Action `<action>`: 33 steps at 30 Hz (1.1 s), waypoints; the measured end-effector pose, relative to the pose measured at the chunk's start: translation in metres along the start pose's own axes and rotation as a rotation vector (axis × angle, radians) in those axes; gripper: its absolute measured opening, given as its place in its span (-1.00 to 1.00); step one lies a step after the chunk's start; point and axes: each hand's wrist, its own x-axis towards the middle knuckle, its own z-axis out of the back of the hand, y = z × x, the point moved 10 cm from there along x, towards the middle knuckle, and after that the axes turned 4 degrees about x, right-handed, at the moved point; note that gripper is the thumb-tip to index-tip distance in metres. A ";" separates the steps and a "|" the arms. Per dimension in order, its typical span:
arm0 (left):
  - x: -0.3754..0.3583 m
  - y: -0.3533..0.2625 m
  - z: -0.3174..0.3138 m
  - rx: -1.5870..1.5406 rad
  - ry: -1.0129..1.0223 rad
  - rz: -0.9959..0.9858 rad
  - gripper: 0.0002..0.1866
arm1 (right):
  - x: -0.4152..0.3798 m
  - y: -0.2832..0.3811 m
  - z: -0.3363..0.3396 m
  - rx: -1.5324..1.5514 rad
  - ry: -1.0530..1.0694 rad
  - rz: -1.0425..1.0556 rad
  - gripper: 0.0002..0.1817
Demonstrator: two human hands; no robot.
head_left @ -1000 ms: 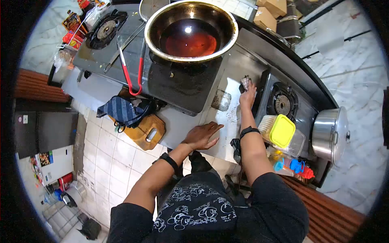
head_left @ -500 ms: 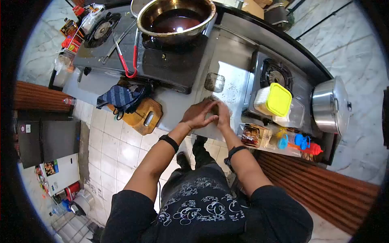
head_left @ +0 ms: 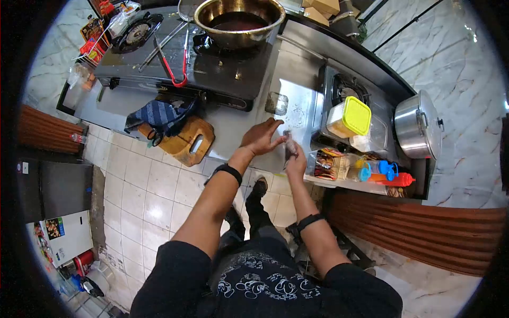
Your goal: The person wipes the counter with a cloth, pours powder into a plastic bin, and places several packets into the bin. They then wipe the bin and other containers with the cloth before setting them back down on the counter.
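My left hand (head_left: 261, 138) is above the metal counter's front edge, its fingers apart and nothing visible in them. Just to its right, my right hand (head_left: 294, 160) is closed round a small, pale, partly clear item (head_left: 290, 142), too small to name. Beyond the hands a dark square patch (head_left: 277, 103) marks the counter. On the left, a wooden board (head_left: 186, 142) lies at the counter edge with a dark striped cloth (head_left: 161, 117) and the dark handles of a tool on it.
A brass-coloured pan (head_left: 238, 24) of dark liquid stands on the black stove (head_left: 222, 71), beside red-handled tongs (head_left: 175, 74). To the right are a yellow-lidded tub (head_left: 356, 115), squeeze bottles (head_left: 392, 177) and a large steel pot (head_left: 417, 127).
My hands have moved apart; the pale item now shows in my right hand. My left hand's fingers have spread. The camera view has shifted, and one foot has moved.
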 end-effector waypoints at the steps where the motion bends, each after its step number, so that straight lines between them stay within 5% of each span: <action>1: 0.001 -0.002 0.006 -0.099 0.067 0.072 -0.44 | 0.028 0.013 -0.006 -0.017 -0.016 0.022 -0.45; 6: 0.001 0.002 0.003 -0.071 0.107 0.074 -0.51 | 0.097 0.020 -0.051 -0.114 0.033 0.098 -0.41; 12: 0.002 0.004 0.012 -0.091 0.030 0.097 -0.42 | 0.144 0.024 -0.100 0.279 0.169 -0.005 -0.32; 15: 0.002 0.008 0.007 -0.137 0.076 0.125 -0.41 | 0.164 0.040 -0.133 -0.349 0.254 0.448 -0.38; 18: 0.002 0.011 0.005 -0.175 0.099 0.167 -0.43 | 0.229 -0.125 -0.212 -0.563 0.322 0.252 -0.43; 20: 0.004 0.013 0.002 -0.144 0.133 0.174 -0.42 | 0.183 -0.038 -0.177 -0.457 0.463 0.371 -0.46; 22: 0.003 0.008 0.005 -0.079 0.066 0.123 -0.39 | 0.132 -0.060 -0.171 0.810 0.605 -0.420 -0.49; 24: 0.002 0.010 0.000 -0.119 0.071 0.117 -0.37 | 0.065 -0.040 -0.142 1.049 0.613 -0.591 -0.50; 26: 0.004 0.009 0.004 -0.161 0.126 0.169 -0.39 | 0.023 -0.028 -0.112 -0.094 0.889 0.099 -0.48; 27: 0.005 0.008 0.005 -0.203 0.198 0.223 -0.41 | 0.005 -0.029 -0.114 -0.330 1.047 0.227 -0.46; 28: 0.005 0.008 0.002 -0.203 0.201 0.208 -0.41 | 0.008 -0.017 -0.105 -0.332 1.032 0.227 -0.46; 30: 0.005 0.002 0.008 -0.155 0.016 0.056 -0.43 | 0.048 0.029 -0.066 0.030 0.627 0.291 -0.44; 31: 0.002 0.007 0.006 -0.129 0.017 0.110 -0.45 | 0.072 0.022 -0.063 0.199 0.485 0.163 -0.39; 33: 0.001 0.004 0.005 -0.129 0.057 0.137 -0.46 | 0.085 0.034 -0.055 -0.244 0.336 0.439 -0.44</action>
